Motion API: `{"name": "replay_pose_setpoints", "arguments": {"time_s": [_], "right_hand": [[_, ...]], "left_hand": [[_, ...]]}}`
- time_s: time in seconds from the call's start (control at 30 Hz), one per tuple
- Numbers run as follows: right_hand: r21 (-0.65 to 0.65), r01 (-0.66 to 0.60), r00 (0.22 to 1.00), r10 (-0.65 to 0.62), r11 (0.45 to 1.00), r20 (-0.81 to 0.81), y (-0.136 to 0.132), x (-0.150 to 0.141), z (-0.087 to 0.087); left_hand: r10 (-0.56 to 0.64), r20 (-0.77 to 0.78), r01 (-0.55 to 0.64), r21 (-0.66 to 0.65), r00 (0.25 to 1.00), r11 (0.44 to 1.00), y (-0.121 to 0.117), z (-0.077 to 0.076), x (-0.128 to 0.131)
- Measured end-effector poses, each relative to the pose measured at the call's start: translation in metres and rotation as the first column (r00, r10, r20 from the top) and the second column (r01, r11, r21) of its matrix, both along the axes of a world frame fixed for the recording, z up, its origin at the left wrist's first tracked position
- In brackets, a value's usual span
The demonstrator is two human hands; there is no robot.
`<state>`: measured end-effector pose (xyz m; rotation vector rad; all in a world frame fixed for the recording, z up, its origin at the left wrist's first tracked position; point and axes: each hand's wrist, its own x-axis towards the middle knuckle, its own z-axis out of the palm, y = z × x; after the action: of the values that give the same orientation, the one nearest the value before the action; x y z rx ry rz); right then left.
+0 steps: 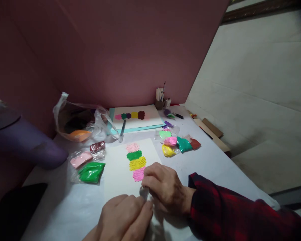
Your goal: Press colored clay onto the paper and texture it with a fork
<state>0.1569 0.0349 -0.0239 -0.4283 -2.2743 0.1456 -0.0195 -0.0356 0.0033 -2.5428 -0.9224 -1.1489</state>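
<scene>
My left hand [125, 216] and my right hand [164, 187] meet over the lower part of a white sheet [116, 167]. The fingers of both are closed on a small whitish piece [144, 192], mostly covered by them, so its kind does not show. Just beyond my right fingers, textured clay-like patches run up the sheet: bright pink [138, 174], yellow [137, 163], green [134, 155] and pale pink [132, 147]. My right hand hides the edge of the bright pink one.
Behind lies another sheet [150, 122] with a row of coloured patches. Packets of green [91, 172], pale pink [81, 159], yellow [168, 150] and teal [184, 144] material flank the work. A clear bag [100, 122], a pen [122, 130], a brush holder [160, 104] and a purple object [27, 144] stand around.
</scene>
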Motion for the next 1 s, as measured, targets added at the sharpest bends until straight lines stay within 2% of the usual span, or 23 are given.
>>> {"name": "replay_pose_setpoints", "arguments": {"time_s": [0.07,0.17,0.37,0.43,0.5,0.53,0.6,0.7,0.8,0.87,1.0], "right_hand": [[-0.180,-0.093,0.990,0.072,0.979,-0.119,0.003,0.000,-0.002],[-0.359,-0.238,0.958,0.159,0.903,-0.237,0.006,0.001,-0.005],[-0.575,-0.343,0.939,0.253,0.743,-0.233,0.006,0.004,-0.003],[-0.579,-0.299,0.950,0.181,0.758,-0.253,0.009,0.005,-0.005],[-0.583,-0.142,0.968,-0.010,0.800,-0.249,0.013,0.004,-0.008],[-0.597,-0.049,0.967,-0.110,0.801,-0.228,0.016,0.004,-0.009],[-0.649,0.071,0.959,-0.231,0.758,-0.165,0.021,0.003,-0.012],[-0.718,0.099,0.960,-0.257,0.689,-0.114,0.027,0.003,-0.013],[-0.747,0.105,0.960,-0.262,0.656,-0.096,0.029,0.004,-0.013],[-0.748,0.110,0.960,-0.266,0.654,-0.092,0.031,0.004,-0.013],[-0.718,0.117,0.961,-0.262,0.686,-0.093,0.034,0.004,-0.014]], "left_hand": [[0.006,0.092,-0.004,-0.022,0.996,1.000,0.001,0.000,-0.001],[-0.017,0.065,0.021,-0.070,0.998,0.997,0.006,-0.005,-0.002],[-0.114,-0.005,0.112,-0.154,0.994,0.982,0.014,-0.020,-0.003],[-0.070,0.029,0.075,-0.186,0.997,0.980,0.015,-0.021,-0.007],[0.072,0.080,-0.051,-0.232,0.994,0.971,0.016,-0.020,-0.013],[0.155,0.110,-0.123,-0.256,0.982,0.959,0.016,-0.018,-0.017],[0.258,0.184,-0.198,-0.293,0.948,0.936,0.017,-0.015,-0.023],[0.237,0.258,-0.142,-0.342,0.937,0.929,0.019,-0.011,-0.027],[0.223,0.258,-0.103,-0.407,0.940,0.907,0.019,-0.010,-0.027],[0.245,0.237,-0.105,-0.482,0.940,0.870,0.018,-0.012,-0.026],[0.325,0.210,-0.118,-0.648,0.922,0.753,0.017,-0.017,-0.023]]}}
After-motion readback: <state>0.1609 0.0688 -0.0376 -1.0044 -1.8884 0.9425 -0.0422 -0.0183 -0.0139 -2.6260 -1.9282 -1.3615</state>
